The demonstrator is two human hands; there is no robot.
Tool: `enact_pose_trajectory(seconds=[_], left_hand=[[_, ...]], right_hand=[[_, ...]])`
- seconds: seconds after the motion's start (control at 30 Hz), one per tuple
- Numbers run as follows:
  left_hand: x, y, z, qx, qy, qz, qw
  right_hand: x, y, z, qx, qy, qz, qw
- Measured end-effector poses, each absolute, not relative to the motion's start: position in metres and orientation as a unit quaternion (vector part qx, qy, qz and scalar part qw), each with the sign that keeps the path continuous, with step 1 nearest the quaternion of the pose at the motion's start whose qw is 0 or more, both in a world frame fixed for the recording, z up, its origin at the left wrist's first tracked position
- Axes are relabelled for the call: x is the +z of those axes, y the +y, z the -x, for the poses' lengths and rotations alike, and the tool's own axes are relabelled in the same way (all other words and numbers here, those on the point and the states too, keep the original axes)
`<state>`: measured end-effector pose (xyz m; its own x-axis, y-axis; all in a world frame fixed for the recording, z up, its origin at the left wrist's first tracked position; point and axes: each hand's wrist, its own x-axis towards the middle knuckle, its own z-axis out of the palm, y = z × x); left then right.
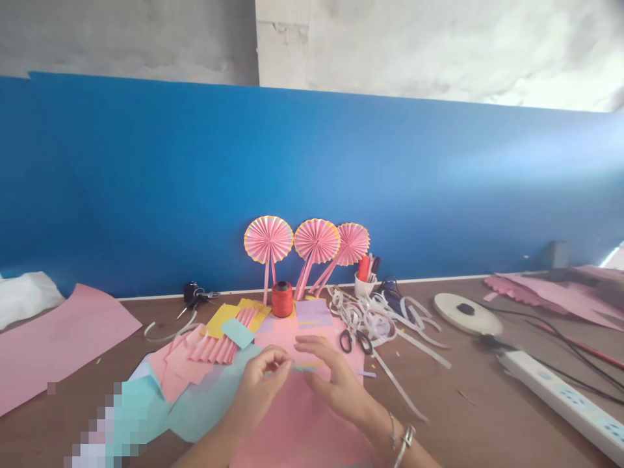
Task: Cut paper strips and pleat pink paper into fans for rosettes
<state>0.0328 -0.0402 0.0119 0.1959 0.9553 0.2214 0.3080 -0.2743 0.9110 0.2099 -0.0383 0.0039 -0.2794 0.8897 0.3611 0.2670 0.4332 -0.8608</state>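
Observation:
My left hand (263, 380) is closed in a pinch, thumb against forefinger, above a stack of pink paper (297, 422). Whatever it pinches is too small to make out; a thin bluish sliver (298, 368) shows by the fingertips. Facing it, my right hand (334, 380) has its fingers stretched out and thumb apart, with nothing visibly gripped. Just beyond the hands are a red spool of thread (282, 300), a lilac paper sheet (314, 313) and black-handled scissors (355, 341). Pleated pink paper (219, 348) lies to the left, a light-blue paper piece (238, 332) on it.
Three round pink paper fans (268, 239) lean on the blue partition (146, 182). Curled white strips (377, 318) and a white cup (364, 285) with tools stand right. A power strip (560, 396) and a round white device (465, 312) lie farther right; keys (195, 296) back left.

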Motion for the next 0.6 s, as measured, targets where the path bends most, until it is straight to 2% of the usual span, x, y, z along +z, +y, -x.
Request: enact_pose_trajectory(seconds=[0.17,0.47,0.6], left_hand=[[0.007,-0.040,-0.036,0.424,0.472,-0.651,0.417],[0.002,-0.042,-0.038,0.411,0.492,-0.689,0.339],[0.001,-0.041,-0.040,0.412,0.500,-0.687,0.330]], right_hand=[[0.005,-0.038,-0.207,0.443,-0.659,0.468,0.389],[0.004,-0.034,-0.211,0.455,-0.664,0.476,0.354],[-0.004,-0.027,-0.215,0.422,-0.666,0.489,0.374]])
